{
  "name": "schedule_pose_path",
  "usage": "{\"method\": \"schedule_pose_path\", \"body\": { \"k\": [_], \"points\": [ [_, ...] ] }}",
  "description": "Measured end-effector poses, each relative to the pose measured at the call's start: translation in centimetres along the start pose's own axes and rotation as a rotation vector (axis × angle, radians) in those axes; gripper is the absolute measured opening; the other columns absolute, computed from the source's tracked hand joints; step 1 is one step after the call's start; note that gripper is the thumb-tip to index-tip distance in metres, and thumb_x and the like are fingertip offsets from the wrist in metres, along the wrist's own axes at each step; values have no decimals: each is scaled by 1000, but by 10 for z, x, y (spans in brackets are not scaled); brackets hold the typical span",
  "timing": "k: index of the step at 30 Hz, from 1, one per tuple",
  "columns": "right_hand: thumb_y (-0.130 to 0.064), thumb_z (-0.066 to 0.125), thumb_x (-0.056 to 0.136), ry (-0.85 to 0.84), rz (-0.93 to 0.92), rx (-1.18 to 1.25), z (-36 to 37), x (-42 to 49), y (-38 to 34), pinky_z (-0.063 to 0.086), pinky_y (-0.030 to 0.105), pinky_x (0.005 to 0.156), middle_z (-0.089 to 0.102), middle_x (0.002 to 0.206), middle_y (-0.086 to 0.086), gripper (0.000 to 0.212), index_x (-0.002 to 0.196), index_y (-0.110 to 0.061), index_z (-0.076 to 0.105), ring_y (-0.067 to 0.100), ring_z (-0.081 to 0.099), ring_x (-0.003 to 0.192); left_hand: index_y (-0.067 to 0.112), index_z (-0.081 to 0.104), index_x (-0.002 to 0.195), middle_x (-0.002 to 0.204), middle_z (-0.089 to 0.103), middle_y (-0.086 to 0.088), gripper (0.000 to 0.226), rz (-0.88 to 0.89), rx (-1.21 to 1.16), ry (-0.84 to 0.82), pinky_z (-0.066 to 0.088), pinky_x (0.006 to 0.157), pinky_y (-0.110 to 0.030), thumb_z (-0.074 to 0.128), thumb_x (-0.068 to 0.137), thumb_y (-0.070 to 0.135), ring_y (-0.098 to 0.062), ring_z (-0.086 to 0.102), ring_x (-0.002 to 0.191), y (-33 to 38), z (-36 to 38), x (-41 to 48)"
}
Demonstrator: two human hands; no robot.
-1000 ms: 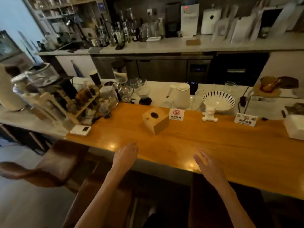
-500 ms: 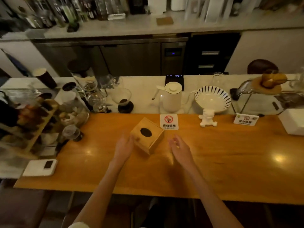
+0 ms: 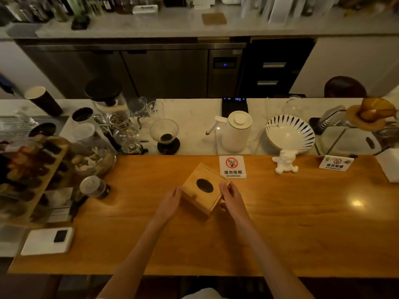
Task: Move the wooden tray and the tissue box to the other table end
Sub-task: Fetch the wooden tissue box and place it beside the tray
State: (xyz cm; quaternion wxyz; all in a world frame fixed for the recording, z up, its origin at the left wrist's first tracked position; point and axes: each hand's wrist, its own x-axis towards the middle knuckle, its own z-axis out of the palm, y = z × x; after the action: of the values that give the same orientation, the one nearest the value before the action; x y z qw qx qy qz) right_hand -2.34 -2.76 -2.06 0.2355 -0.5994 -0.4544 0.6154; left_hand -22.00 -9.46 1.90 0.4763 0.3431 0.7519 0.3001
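Observation:
The wooden tissue box [image 3: 197,196], a light cube with a dark oval hole on top, stands turned at an angle in the middle of the long wooden table [image 3: 280,223]. My left hand [image 3: 170,203] presses against its left side and my right hand [image 3: 232,198] wraps its right corner, so both hands clasp it. A wooden tray [image 3: 32,178] filled with small dark items sits at the table's left end, partly blurred.
A no-smoking sign [image 3: 232,167] stands just behind the box. A white figurine [image 3: 284,162] and a second sign [image 3: 335,163] lie to the right. Glass jars [image 3: 94,187], a white kettle [image 3: 236,131], a striped bowl [image 3: 289,131] and a white pad [image 3: 48,240] crowd the surroundings.
Both hands moved forward from the table's near edge and closed onto the sides of the tissue box. The view tilted downward over the table.

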Motion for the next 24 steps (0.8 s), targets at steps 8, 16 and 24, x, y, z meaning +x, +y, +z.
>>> {"method": "schedule_pose_path", "body": {
  "k": [8, 16, 24],
  "points": [
    [-55, 50, 97, 84, 13, 26, 2, -7, -7, 56, 44, 96, 67, 116, -9, 37, 126, -33, 55, 14, 66, 107, 27, 49, 130, 116, 51, 7, 35, 73, 83, -69, 37, 87, -26, 29, 106, 42, -12, 50, 108, -5, 14, -2],
    [-76, 50, 78, 241, 37, 120, -43, -49, 26, 53, 48, 100, 65, 127, -2, 65, 129, -37, 51, 19, 63, 116, 25, 57, 109, 100, 57, 9, 34, 137, 232, -151, 41, 75, -19, 29, 105, 44, -16, 56, 100, 10, 64, -18],
    [-63, 49, 93, 565, 24, 282, -111, -143, 72, 43, 48, 109, 55, 140, 0, 55, 140, -35, 48, 27, 50, 132, 23, 38, 139, 137, 48, 6, 44, 276, 97, -372, 40, 101, -15, 43, 102, 46, -12, 48, 127, 33, 152, -96]
  ]
}}
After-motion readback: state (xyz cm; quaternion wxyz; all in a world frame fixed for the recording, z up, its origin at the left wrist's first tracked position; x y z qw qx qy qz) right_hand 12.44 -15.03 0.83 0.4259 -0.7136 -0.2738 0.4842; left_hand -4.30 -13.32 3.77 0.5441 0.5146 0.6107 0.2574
